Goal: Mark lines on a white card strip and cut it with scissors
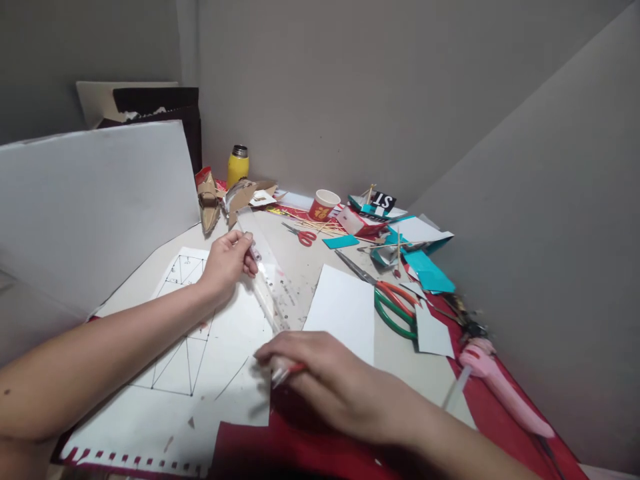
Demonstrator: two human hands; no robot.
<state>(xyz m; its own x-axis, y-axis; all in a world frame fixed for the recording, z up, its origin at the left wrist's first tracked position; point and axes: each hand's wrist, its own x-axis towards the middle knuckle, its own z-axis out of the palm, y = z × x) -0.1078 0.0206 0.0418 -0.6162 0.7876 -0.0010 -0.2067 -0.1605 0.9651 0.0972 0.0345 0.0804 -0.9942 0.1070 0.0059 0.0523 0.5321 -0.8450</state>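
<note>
My left hand (227, 261) is closed on a clear plastic ruler (274, 303) and tilts it over the right part of a white sheet (120, 420). On the sheet's left half is a drawing of black straight lines and triangles (173, 363), partly under my left arm. A separate slanted line (233, 379) lies nearer the sheet's right side. My right hand (335, 383) grips a pen (285, 372) with a clear barrel and some red, just right of that line. The pen's tip is blurred.
Scissors with orange and green handles (395, 310) lie beside a blank white paper (343, 310). Behind are small red scissors (303, 235), a paper cup (324, 205), a yellow bottle (239, 167) and teal scraps (429, 270). A pink glue gun (505, 383) rests at right. A white board (100, 207) stands left.
</note>
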